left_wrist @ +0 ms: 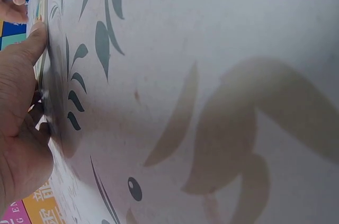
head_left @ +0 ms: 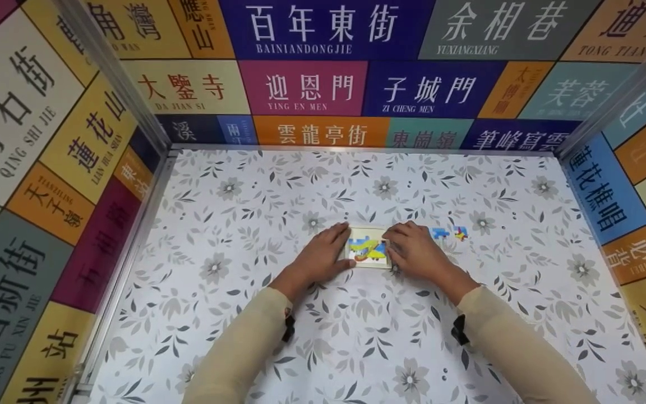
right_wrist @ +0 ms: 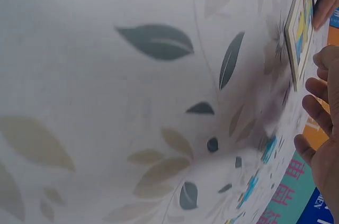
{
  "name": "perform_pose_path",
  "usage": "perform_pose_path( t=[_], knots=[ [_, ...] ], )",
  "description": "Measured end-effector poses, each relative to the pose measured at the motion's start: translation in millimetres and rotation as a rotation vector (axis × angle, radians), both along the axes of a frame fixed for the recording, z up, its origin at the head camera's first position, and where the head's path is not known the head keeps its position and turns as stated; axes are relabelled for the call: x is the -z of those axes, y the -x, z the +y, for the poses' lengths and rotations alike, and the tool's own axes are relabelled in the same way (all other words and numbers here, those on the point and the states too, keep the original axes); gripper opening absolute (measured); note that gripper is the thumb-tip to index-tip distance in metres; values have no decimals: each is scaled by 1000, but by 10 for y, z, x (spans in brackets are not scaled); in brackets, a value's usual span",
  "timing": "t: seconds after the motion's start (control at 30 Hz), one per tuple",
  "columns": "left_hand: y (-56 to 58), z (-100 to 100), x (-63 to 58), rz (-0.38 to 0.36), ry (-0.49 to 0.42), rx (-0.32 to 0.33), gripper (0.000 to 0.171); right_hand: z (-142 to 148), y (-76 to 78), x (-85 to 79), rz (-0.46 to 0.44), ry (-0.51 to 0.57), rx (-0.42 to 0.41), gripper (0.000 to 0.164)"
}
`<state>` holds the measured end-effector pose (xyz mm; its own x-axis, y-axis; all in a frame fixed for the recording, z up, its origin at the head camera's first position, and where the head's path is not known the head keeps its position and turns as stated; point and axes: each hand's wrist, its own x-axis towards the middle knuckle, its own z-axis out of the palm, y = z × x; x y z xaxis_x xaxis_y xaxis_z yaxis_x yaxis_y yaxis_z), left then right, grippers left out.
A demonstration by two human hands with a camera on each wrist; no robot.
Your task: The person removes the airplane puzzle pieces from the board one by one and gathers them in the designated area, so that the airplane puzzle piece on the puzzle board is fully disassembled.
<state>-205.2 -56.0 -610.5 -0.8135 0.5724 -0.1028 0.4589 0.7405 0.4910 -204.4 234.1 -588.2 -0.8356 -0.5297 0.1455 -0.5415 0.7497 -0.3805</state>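
Observation:
A small framed jigsaw puzzle point(head_left: 369, 248), with a yellow, blue and red picture on a pale tray, lies on the table between both hands. At its left side is my left hand point(head_left: 323, 252), the thumb at the lower corner and the fingers at the upper one, holding the frame. My right hand point(head_left: 421, 252) is over the right edge, its bent fingers close to the picture. From the right wrist, the right fingers point(right_wrist: 318, 110) appear loosely curled beside the puzzle frame point(right_wrist: 297, 33), with nothing seen in them. The left thumb point(left_wrist: 36, 38) rests along the frame's edge.
Loose blue jigsaw pieces point(head_left: 441, 232) and a multicoloured piece point(head_left: 461, 233) lie just right of the right hand. A white cloth with grey flowers and leaves point(head_left: 278, 191) covers the table. Panels with printed place names point(head_left: 306, 87) wall in the back and sides.

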Motion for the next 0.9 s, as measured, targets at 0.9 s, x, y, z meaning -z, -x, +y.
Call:
perform_pose_path(
  t=[0.9],
  knots=[
    [6, 11, -20, -18, 30, -1, 84, -550, 46, 49, -51, -22, -73, 42]
  ],
)
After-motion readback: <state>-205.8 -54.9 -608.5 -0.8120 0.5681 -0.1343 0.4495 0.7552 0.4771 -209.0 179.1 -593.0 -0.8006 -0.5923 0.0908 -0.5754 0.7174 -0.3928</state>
